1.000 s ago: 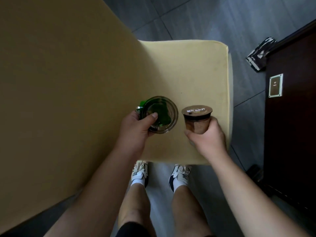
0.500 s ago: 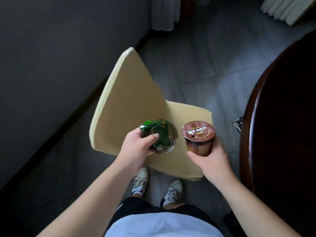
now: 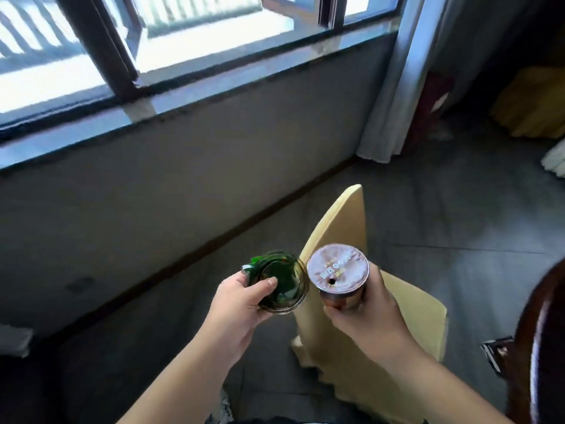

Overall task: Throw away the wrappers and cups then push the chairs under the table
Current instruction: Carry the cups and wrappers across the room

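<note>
Holding both cups in the air above the yellow chair (image 3: 406,325), the person stands near the window wall. The left hand (image 3: 241,304) has its grip curled round the clear cup (image 3: 279,281), thumb over the rim; green wrappers (image 3: 282,275) are stuffed inside, and the mouth faces up toward the camera. The right hand (image 3: 363,313) wraps the brown cup (image 3: 337,272), upright, its sealed lid facing up. Pale writing on the lid is too blurred to read. The dark bench (image 3: 547,347) edge curves at right.
</note>
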